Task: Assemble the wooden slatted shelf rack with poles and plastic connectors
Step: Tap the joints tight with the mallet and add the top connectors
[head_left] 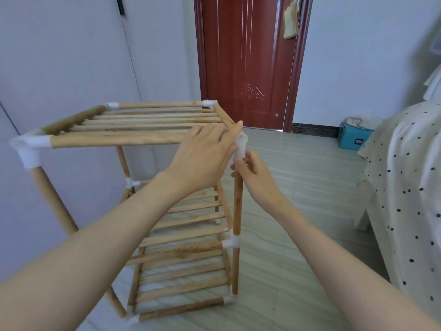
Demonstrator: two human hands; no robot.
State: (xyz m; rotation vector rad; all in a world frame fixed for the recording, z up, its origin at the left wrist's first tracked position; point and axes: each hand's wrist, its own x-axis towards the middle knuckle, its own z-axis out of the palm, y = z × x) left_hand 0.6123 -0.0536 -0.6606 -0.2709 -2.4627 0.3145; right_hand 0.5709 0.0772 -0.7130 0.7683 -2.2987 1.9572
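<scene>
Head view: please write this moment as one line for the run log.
top shelf: left hand holds near-right corner | right hand grips pole under connector | joint seating: cannot tell

Setting: a home, likely a bedroom. A bed [405, 187] in a polka-dot cover is occupying the right side; a red-brown wooden door [248, 63] is standing shut at the back; white wardrobe panels [59, 56] are lining the left; a blue box [353, 139] is sitting on the pale tiled floor [298, 211].
</scene>
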